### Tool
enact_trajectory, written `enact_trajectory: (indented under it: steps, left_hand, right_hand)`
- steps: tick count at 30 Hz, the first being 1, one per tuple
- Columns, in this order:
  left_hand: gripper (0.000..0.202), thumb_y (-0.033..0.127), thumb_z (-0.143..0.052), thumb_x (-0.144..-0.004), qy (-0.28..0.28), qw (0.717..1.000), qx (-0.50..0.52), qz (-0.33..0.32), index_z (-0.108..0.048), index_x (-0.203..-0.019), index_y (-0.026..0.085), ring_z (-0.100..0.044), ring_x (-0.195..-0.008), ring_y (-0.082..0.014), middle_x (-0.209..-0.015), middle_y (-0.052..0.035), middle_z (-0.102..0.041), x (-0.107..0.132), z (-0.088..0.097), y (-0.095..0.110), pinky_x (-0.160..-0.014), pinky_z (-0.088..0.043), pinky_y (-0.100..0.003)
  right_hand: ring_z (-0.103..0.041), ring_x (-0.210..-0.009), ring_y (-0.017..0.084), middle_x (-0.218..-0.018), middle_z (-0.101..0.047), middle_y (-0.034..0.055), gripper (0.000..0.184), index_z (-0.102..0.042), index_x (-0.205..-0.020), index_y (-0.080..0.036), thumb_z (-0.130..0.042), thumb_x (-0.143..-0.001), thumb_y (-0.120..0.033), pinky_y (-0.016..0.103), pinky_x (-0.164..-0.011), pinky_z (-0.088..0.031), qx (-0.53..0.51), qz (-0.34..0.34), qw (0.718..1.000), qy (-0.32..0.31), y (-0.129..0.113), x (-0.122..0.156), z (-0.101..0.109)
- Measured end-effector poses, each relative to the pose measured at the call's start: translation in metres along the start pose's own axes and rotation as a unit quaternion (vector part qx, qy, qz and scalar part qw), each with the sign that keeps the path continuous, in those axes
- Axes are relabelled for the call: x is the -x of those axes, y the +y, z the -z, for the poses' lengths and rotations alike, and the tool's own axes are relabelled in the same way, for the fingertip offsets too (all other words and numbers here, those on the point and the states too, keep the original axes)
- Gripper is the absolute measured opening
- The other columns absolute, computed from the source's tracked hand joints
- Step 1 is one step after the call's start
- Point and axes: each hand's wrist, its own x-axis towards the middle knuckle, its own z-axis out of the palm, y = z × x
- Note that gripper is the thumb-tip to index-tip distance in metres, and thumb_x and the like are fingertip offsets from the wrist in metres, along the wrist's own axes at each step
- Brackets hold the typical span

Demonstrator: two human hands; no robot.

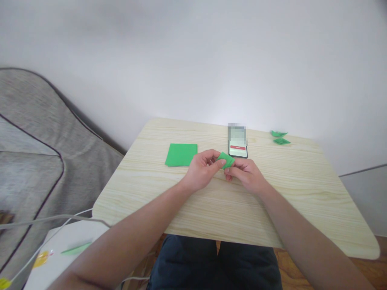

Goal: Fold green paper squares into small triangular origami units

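Observation:
Both hands meet over the middle of a pale wooden table (pixel 296 193), pinching a small folded piece of green paper (pixel 226 159). My left hand (pixel 202 169) grips its left side with thumb and fingers closed. My right hand (pixel 246 175) holds its right lower edge, fingers curled. A stack of flat green paper squares (pixel 181 154) lies just left of my left hand. A phone (pixel 238 147) with a lit screen lies right behind the folded piece.
Two small finished green paper folds (pixel 279 137) sit at the table's far right corner. A grey fabric-covered surface (pixel 33 153) is at the left. A white box (pixel 65 249) with a cable and a green strip lies lower left. A white wall stands behind.

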Motion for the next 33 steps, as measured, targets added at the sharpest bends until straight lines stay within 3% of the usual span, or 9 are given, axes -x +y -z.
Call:
enact_trajectory:
  steps: [7, 14, 21, 33]
  left_hand:
    - [0.026, 0.041, -0.077, -0.083, 0.012, 0.999, -0.031, 0.005, -0.073, -0.085, 0.016, -0.058, -0.072, -0.0156, -0.078, -0.0039, -0.07, 0.0011, -0.0005, 0.0015, -0.069, -0.045, -0.03]
    - [0.02, 0.035, -0.079, -0.082, 0.067, 0.995, -0.071, -0.025, -0.074, -0.089, 0.018, -0.057, -0.072, -0.0145, -0.078, -0.002, -0.069, 0.0026, 0.0002, 0.0018, -0.07, -0.042, -0.03]
    - [0.015, 0.032, -0.075, -0.084, 0.035, 0.996, -0.076, -0.022, -0.071, -0.086, 0.017, -0.057, -0.073, -0.0144, -0.079, -0.0024, -0.069, 0.0027, -0.0016, 0.005, -0.069, -0.042, -0.029]
    - [0.005, 0.024, -0.067, -0.09, 0.066, 0.971, -0.199, -0.117, -0.068, -0.088, 0.019, -0.058, -0.078, -0.0148, -0.082, -0.0009, -0.067, 0.0063, -0.0003, 0.0023, -0.075, -0.043, -0.03]
  right_hand:
    - [-0.062, -0.064, 0.016, -0.066, -0.069, 0.0016, 0.022, -0.07, -0.072, -0.019, -0.063, -0.09, -0.03, 0.03, -0.065, -0.047, 0.001, 0.0, 1.0, 0.0, 0.0024, -0.0008, -0.0015]
    - [-0.055, -0.057, 0.015, -0.059, -0.064, 0.0005, 0.028, -0.065, -0.062, -0.019, -0.059, -0.089, -0.025, 0.029, -0.057, -0.04, 0.053, -0.011, 0.998, 0.021, 0.0001, 0.0, 0.0]
    - [-0.059, -0.061, 0.015, -0.066, -0.065, -0.0004, 0.022, -0.067, -0.075, -0.02, -0.065, -0.091, -0.034, 0.028, -0.06, -0.044, 0.057, 0.009, 0.997, 0.056, 0.0022, 0.0014, -0.0052]
    - [-0.054, -0.058, 0.013, -0.065, -0.062, -0.0019, 0.024, -0.061, -0.078, -0.02, -0.064, -0.095, -0.037, 0.027, -0.057, -0.039, 0.046, 0.011, 0.999, 0.026, 0.0019, 0.0, -0.0061]
